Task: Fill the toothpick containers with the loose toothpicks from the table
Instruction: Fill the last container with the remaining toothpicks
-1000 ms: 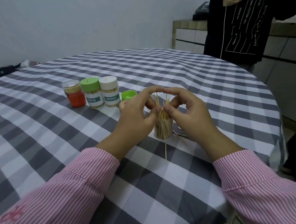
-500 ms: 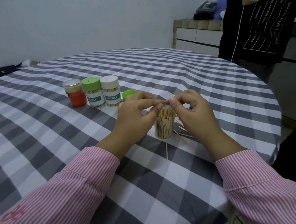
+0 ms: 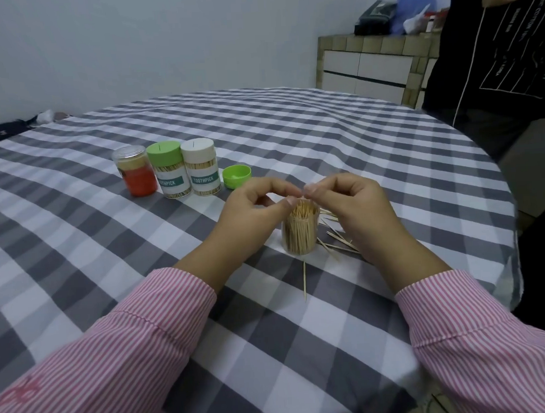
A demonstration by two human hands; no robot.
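Head view, open container: a clear plastic cylindrical toothpick container (image 3: 300,233) stands upright and uncapped on the table, packed with pale wooden toothpicks whose tips reach its rim.
Head view, left hand: the left hand (image 3: 252,214) is curled at the container's left side, thumb and forefinger bent toward each other at the toothpick tips; whether they pinch any toothpick cannot be told.
Head view, right hand: the right hand (image 3: 351,208) is curled at the container's right side, its fingertips meeting those of the left just over the rim; what it grips, if anything, cannot be told.
Head view, loose toothpicks: a small scatter of loose wooden toothpicks (image 3: 338,240) lies on the cloth just right of the container, partly under the right hand.
Head view, single toothpick: one lone wooden toothpick (image 3: 304,279) lies on the cloth just in front of the container, pointing toward the wearer.
Head view, lid: a round green plastic lid (image 3: 236,176) lies upside down beyond the left hand.
Head view, capped jars: a white-lidded toothpick jar with a teal label (image 3: 201,167), a green-lidded toothpick jar with the same label (image 3: 167,169) and a clear-lidded jar with an orange lower half (image 3: 135,171) stand in a close row left of the lid.
Head view, table: a round table under a grey and white checked cloth (image 3: 260,127).
Head view, sleeves: pink and white striped sleeves (image 3: 114,359) cover both forearms.
Head view, bystander: a person in a black printed top (image 3: 495,65) stands at the far right edge of the table.
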